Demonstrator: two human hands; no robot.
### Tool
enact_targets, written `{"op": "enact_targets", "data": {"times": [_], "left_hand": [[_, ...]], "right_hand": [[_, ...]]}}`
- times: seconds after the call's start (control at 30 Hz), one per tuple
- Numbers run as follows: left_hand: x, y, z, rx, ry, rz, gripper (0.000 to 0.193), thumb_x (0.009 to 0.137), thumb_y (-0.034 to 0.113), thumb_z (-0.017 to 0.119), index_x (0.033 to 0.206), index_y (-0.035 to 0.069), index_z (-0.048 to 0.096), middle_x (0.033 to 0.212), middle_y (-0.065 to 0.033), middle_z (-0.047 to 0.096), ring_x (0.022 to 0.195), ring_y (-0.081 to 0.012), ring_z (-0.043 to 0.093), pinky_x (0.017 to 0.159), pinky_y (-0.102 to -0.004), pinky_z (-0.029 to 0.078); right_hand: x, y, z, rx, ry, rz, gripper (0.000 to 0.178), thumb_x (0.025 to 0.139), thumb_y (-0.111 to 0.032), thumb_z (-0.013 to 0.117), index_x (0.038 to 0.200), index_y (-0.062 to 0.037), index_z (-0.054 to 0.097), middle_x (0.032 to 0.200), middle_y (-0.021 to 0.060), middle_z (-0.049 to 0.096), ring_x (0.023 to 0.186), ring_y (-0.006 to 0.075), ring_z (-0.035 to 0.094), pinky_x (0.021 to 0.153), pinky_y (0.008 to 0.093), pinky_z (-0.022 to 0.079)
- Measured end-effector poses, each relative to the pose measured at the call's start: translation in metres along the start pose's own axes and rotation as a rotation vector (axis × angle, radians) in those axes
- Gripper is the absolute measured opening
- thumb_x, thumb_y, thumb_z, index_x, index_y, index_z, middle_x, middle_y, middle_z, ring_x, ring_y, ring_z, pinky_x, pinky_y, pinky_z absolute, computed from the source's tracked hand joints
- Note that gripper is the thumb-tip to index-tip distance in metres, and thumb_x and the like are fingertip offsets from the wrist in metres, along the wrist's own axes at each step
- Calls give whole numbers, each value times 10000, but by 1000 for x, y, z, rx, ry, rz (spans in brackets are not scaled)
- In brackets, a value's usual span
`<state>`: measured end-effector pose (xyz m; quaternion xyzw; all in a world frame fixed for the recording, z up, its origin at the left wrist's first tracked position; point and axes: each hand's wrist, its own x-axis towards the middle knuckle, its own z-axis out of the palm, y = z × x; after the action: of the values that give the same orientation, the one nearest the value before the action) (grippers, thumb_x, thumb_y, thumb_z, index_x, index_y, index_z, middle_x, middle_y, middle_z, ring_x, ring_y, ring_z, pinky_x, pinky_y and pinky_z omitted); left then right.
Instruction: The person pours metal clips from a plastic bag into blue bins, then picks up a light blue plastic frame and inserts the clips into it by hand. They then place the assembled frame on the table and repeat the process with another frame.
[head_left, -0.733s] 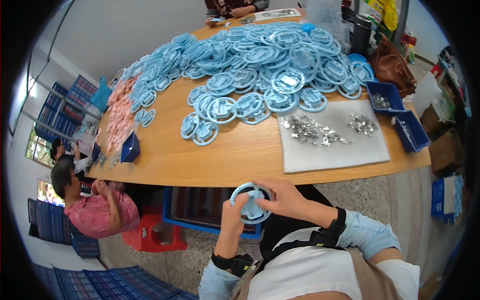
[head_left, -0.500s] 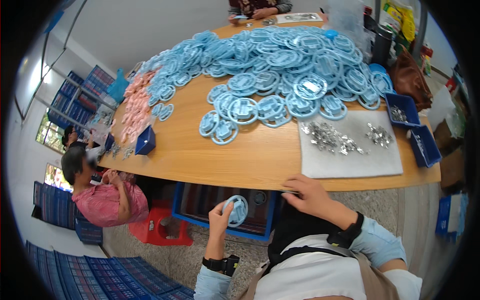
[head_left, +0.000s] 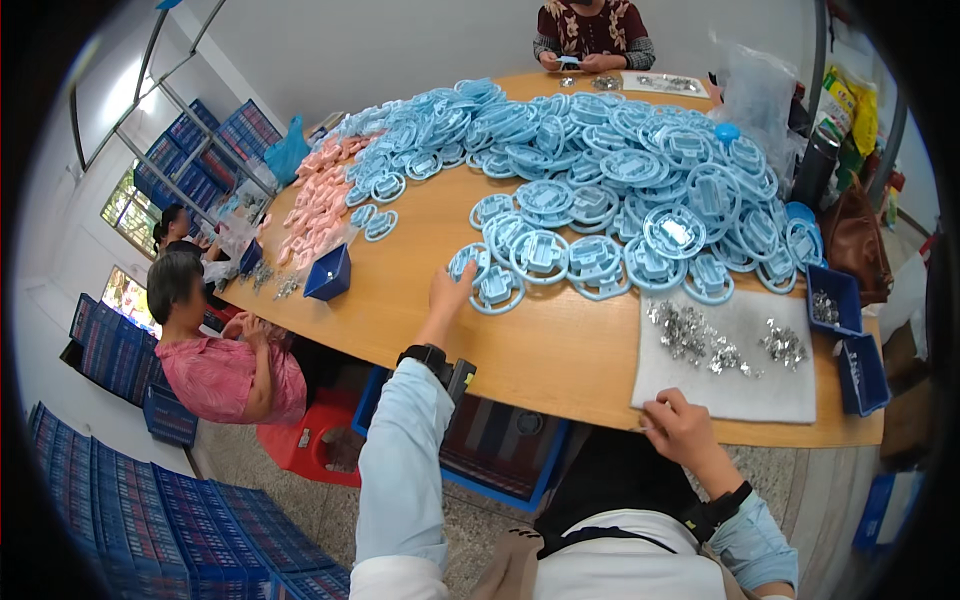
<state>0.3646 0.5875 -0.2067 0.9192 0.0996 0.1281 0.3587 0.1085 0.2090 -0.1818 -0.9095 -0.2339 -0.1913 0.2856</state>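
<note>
My left hand is stretched out over the table, its fingers closed on the edge of a light-blue plastic ring piece at the front left of a large heap. Another ring piece lies right beside it, partly overlapping. Close to the table's front edge, my right hand has its thumb and fingers drawn together. Whatever they pinch, if anything, is too small to make out. Just beyond that hand, small shiny metal parts lie in loose piles on a white mat.
The heap of blue ring pieces covers the table's far side; pink pieces lie left. Blue bins stand by the mat, and a blue crate sits below the edge. Co-workers sit at the left and far side.
My left hand has moved from over the crate up to the heap; the ring piece it held there is no longer in it. My right hand's fingers have drawn in.
</note>
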Motion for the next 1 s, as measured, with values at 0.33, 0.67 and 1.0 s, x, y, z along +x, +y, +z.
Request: {"op": "enact_targets", "data": {"times": [0.33, 0.67, 1.0], "left_hand": [[29, 38, 2, 143, -160, -377, 872, 548, 504, 749, 1152, -53, 456, 1167, -230, 482, 1108, -332, 452, 876, -419, 421], [23, 10, -21, -109, -281, -500, 645, 529, 461, 813, 893, -1, 549, 733, -66, 561, 584, -142, 533, 432, -285, 377], [4, -2, -74, -1274, 144, -12, 229, 840, 69, 536, 1066, 29, 532, 1002, -80, 560, 897, -157, 559, 735, -263, 479]], "right_hand": [[0, 8, 2, 24, -22, 38, 218, 659, -144, 687, 849, -105, 587, 801, 55, 522, 516, 211, 554, 453, 310, 450], [0, 9, 2, 47, -7, 43, 213, 640, -105, 684, 835, -103, 600, 795, 69, 533, 514, 208, 558, 449, 308, 448], [-2, 13, 3, -7, 3, -5, 150, 701, -103, 627, 842, -96, 576, 796, 45, 516, 502, 210, 547, 452, 308, 454]]}}
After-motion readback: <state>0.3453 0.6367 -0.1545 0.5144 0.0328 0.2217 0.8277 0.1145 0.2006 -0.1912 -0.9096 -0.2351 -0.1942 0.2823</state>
